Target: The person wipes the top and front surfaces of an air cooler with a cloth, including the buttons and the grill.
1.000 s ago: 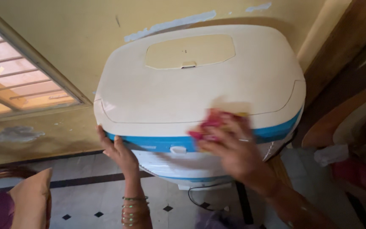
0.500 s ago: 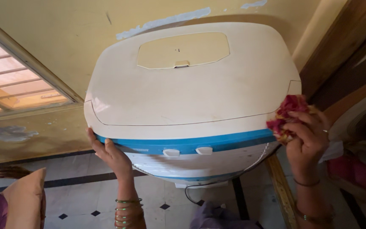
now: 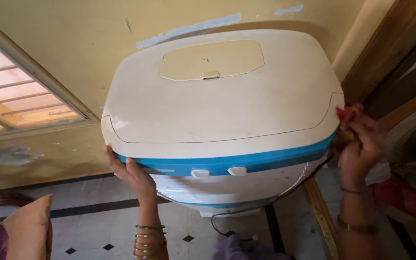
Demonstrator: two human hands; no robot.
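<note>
A tall cream appliance point(image 3: 227, 106) with a blue band and two white knobs fills the middle of the head view, seen from above. My left hand point(image 3: 130, 172) presses flat against its lower left front corner, fingers spread on the blue band. My right hand point(image 3: 359, 144) grips a crumpled red and yellow cloth point(image 3: 346, 115) against the appliance's right side edge. Most of the cloth is hidden inside my fingers.
A yellow wall and a barred window point(image 3: 20, 96) lie behind and to the left. A brown wooden door frame point(image 3: 386, 62) stands at the right. Tiled floor point(image 3: 97, 221) with black diamonds lies below, a cushion point(image 3: 25, 226) at the lower left, a cable under the appliance.
My right hand swept the cloth from the front of the blue band rightward to the appliance's right corner, then further round its side. My left hand stayed in place.
</note>
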